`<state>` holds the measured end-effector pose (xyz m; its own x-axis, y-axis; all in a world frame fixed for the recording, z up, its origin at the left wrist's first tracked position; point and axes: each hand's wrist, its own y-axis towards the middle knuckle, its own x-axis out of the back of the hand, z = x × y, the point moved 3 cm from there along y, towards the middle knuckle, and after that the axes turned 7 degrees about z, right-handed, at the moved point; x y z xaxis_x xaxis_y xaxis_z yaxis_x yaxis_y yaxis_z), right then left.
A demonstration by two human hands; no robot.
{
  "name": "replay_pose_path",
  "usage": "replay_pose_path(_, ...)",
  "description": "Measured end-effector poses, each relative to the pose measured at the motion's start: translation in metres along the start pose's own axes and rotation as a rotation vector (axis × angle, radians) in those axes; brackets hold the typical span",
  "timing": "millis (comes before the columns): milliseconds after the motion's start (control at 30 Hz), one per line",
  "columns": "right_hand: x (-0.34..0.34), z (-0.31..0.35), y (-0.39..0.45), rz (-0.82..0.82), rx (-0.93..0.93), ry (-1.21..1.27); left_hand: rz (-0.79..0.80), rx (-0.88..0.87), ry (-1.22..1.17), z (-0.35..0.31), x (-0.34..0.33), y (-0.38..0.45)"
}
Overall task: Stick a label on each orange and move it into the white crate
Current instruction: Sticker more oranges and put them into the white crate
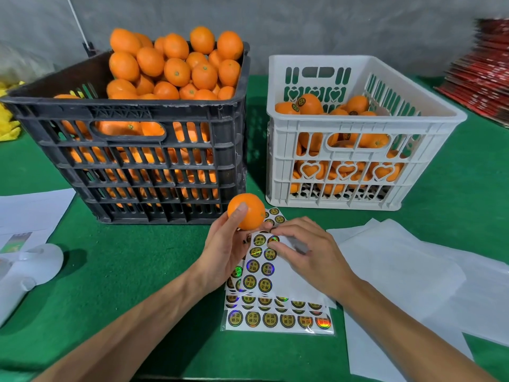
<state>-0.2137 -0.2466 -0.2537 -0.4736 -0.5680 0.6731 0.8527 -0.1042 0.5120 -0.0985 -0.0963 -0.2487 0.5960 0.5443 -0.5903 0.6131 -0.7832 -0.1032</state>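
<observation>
At 6 o'clock lies a stack of white sheets of round gold-and-black labels (278, 312) on the green felt table (124, 271). Just above it, the right hand (305, 252) pinches at a label on the top sheet, fingers curled. The left hand (228, 244) grips a smooth round orange (249, 210), thumb on its face. At 11 o'clock the black slatted plastic crate (137, 150) is heaped with oranges; at 1 o'clock the white plastic crate (358, 161) is part filled with labelled oranges. Bare felt separates the crates.
</observation>
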Motion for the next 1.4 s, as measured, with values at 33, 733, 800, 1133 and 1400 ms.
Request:
replay_pose_path(33, 0.0, 0.001, 0.001, -0.004, 0.019, -0.004, -0.005, 0.01, -0.015, 0.0, -0.001, -0.001)
replay_pose_path(733, 0.0, -0.001, -0.002, -0.058, 0.12, -0.208, -0.008, 0.148, -0.128, 0.002, -0.01, -0.005)
replay_pose_path(800, 0.001, 0.0, -0.002, -0.083, 0.142, -0.242, -0.017, 0.142, -0.161, 0.002, -0.01, -0.006)
replay_pose_path(1133, 0.006, 0.009, -0.002, -0.178, 0.239, -0.359, 0.002, 0.166, -0.236, 0.004, -0.004, -0.004)
replay_pose_path(1400, 0.006, 0.01, 0.0, -0.163, 0.25, -0.373, 0.002, 0.171, -0.221, 0.005, -0.002, -0.004)
